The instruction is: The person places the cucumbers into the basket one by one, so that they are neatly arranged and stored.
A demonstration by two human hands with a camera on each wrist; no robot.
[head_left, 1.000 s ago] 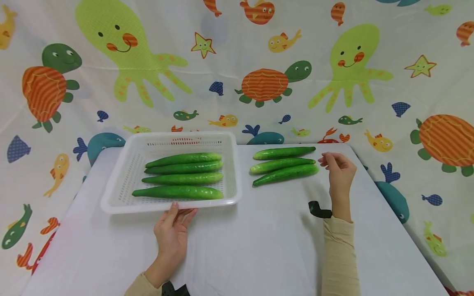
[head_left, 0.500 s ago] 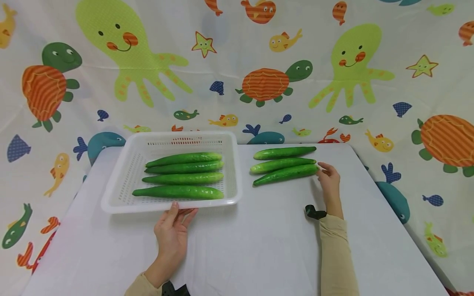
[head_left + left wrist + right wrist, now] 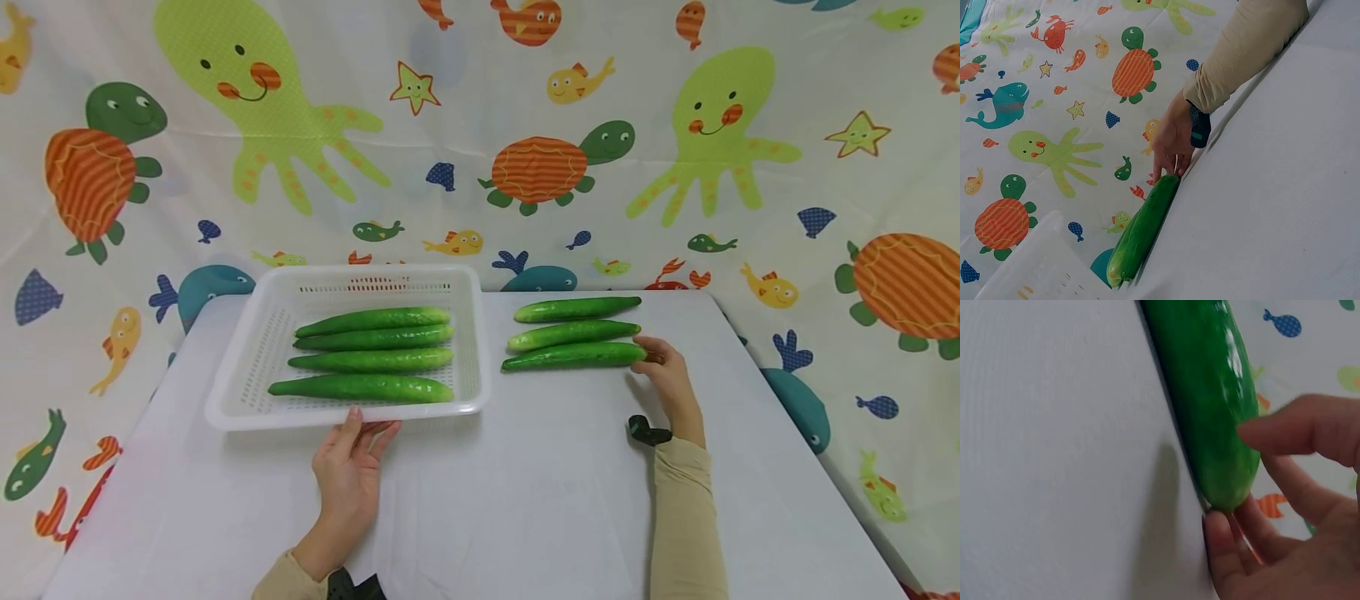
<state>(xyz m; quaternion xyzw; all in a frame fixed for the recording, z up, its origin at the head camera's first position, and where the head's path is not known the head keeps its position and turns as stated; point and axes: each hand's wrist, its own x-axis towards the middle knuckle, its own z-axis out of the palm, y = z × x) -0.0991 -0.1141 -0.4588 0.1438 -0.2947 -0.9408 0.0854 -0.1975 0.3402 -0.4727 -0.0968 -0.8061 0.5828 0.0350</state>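
In the head view, my left hand holds the front rim of a white plastic basket, thumb on top and fingers beneath. Several green cucumbers lie side by side inside, the front one nearest the rim. To the right, three more cucumbers lie in a row on the white cloth. My right hand grips the right end of the nearest cucumber. Close up in the right wrist view, the thumb lies over this cucumber and fingertips touch its end. Behind it are the middle cucumber and the far cucumber.
The table is covered in white cloth. A white curtain printed with sea animals hangs behind its far edge. Dark wrist straps sit by the beige sleeves.
My right hand has moved left onto the nearest cucumber's end. That cucumber has shifted left and turned to lie more level. The left hand and basket stay still.
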